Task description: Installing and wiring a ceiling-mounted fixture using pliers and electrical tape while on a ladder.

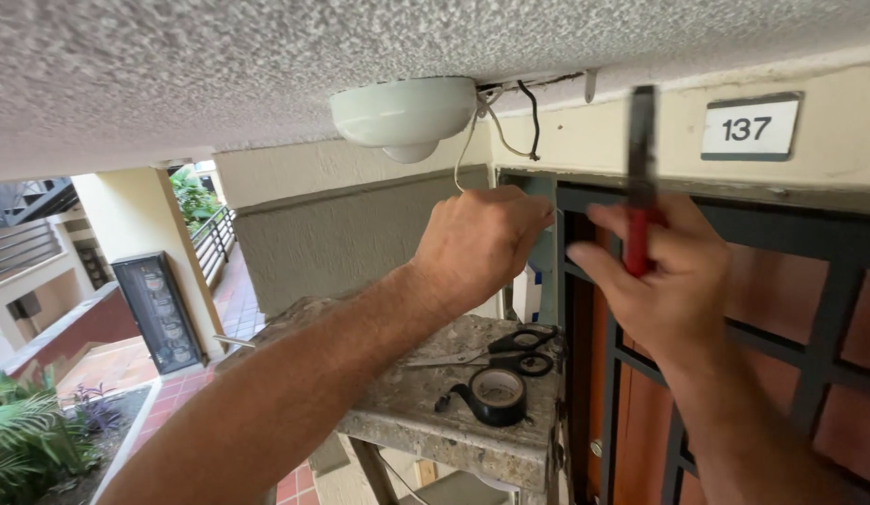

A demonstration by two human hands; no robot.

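1. Head view, state of the work. A white dome fixture (405,114) sits against the textured ceiling (173,65), but it is not closed up: a thin white wire (468,150) and a dark wire (531,122) hang loose from a gap at its 3 o'clock edge. Judged from this, the fixture is mounted, while the wiring remains exposed and unfinished.

2. Head view, hands. The left hand (481,238) is raised below the fixture at its 5 o'clock, fingers curled shut; the white wire runs down to its top, and it appears to pinch the wire end, though the contact point is hidden behind the knuckles. The right hand (664,281) is closed around the red handle of a hand tool (640,178).

3. Head view, tool axis. The long axis of the tool stands nearly vertical. Its dark shank points to 12 o'clock, toward the ceiling, ending just short of the wall edge above the door frame (697,201). The tip is blurred; its type cannot be determined.

4. Head view, wire axis. The white wire runs from 12 o'clock at the fixture to 6 o'clock at the left hand, with a slight bow.

5. Head view, supplies. On the paint-stained top of the stepladder (425,411), below the hands, lie black-handled scissors (510,348) and, at their 6 o'clock, a roll of black tape (496,395). Neither is touched.
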